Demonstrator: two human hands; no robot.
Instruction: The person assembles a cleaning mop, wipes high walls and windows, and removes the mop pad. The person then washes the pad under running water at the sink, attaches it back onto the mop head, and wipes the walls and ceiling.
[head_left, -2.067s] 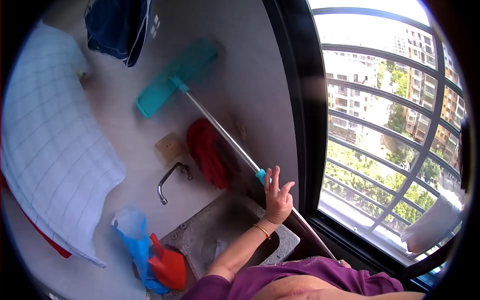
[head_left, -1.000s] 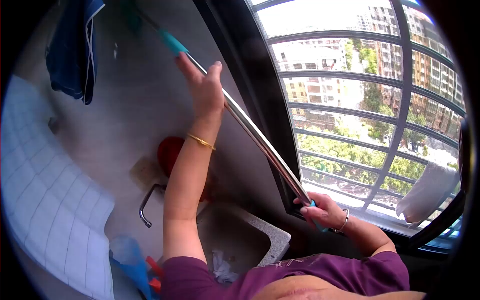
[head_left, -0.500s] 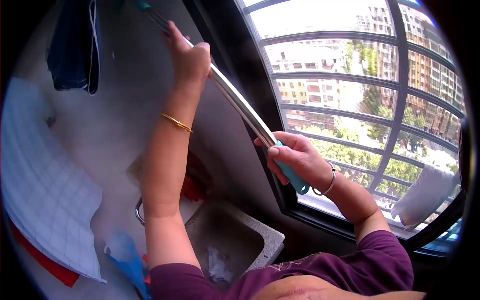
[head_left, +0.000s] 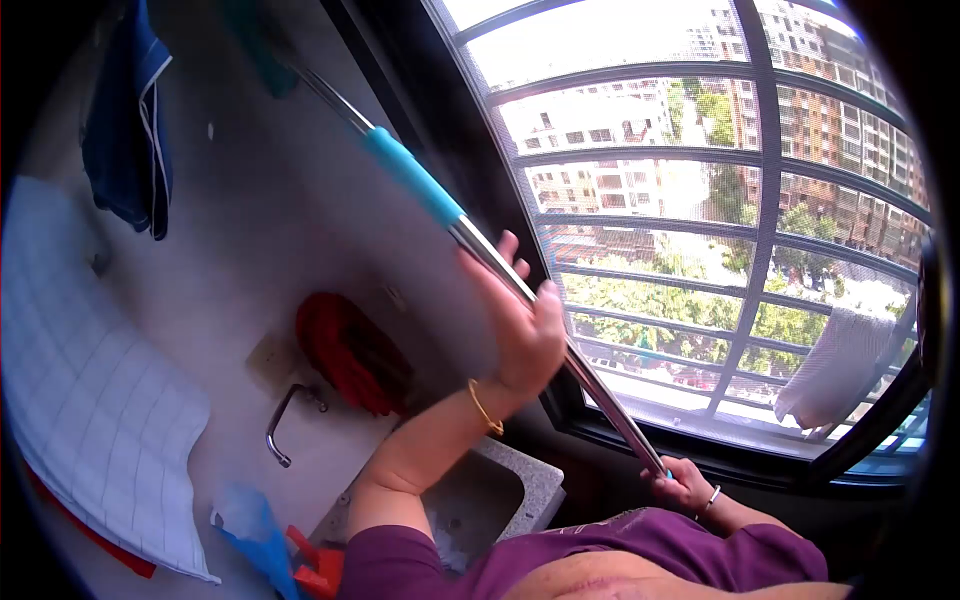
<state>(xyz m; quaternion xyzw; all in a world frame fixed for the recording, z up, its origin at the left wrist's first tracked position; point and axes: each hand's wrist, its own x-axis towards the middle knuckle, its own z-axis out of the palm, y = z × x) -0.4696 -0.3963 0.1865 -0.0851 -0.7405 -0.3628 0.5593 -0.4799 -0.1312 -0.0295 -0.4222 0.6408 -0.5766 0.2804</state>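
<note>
A long metal pole with a teal sleeve (head_left: 412, 175) slants from upper left to lower right in front of me. Its far end carries a blurred teal part (head_left: 262, 55) whose shape I cannot make out. My left hand (head_left: 522, 335), slightly blurred, is loosely around the middle of the pole below the sleeve, its fingertips showing past the far side. At the pole's lower end, by the window frame, my right hand (head_left: 682, 485) is closed on the teal end grip, most of which its fingers hide.
A barred window (head_left: 690, 240) fills the right side, with a whitish cloth (head_left: 835, 365) hanging near it. Below are a stone sink (head_left: 535, 490), a metal tap (head_left: 285, 425) and a red cloth-like bundle (head_left: 345, 345). Dark blue cloth (head_left: 130, 130) and a pale quilted sheet (head_left: 100, 370) hang left.
My left hand has come down and right along the pole, baring the teal sleeve. My right hand has moved down and right with the pole's lower end. The tap and red bundle are now uncovered.
</note>
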